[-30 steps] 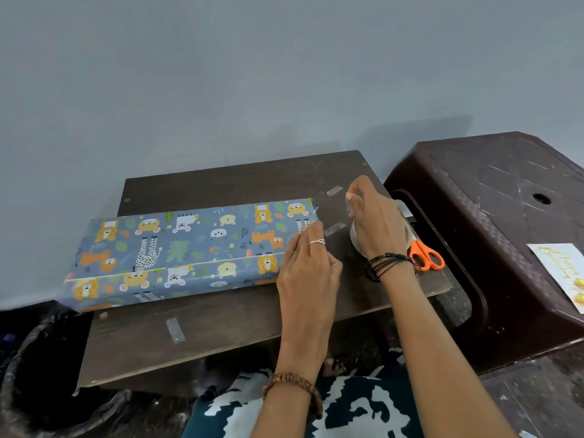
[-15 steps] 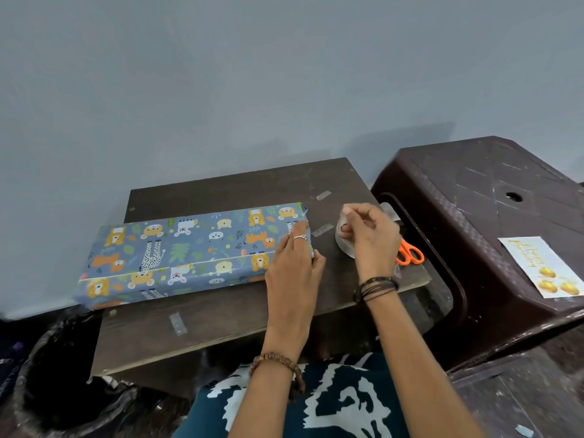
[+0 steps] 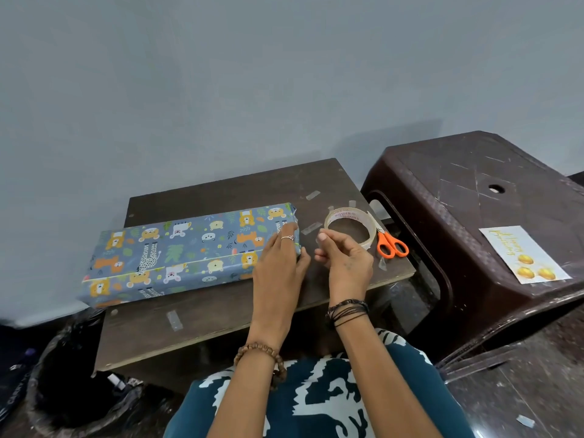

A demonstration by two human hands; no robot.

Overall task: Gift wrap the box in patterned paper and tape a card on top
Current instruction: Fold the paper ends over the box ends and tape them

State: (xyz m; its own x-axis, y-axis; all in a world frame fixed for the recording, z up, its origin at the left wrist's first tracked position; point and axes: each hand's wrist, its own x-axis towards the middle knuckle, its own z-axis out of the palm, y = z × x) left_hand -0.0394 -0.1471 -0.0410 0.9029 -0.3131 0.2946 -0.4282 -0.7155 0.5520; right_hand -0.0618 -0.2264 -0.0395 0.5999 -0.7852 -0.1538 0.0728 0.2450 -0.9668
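Box [image 3: 189, 251], long and flat in glossy animal-print paper, lies on the dark wooden surface [image 3: 221, 314], long axis left to right. Left hand [image 3: 279, 263] presses flat on its right end; right hand [image 3: 344, 260] pinches a clear tape strip beside the tape roll [image 3: 350, 227]. Card [image 3: 523, 254] rests on the brown plastic stool [image 3: 458, 197].

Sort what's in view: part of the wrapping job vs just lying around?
Job: wrapped box, tape roll, tape piece in right hand, left hand, card, scissors.
Lying about: stool, bin, table.
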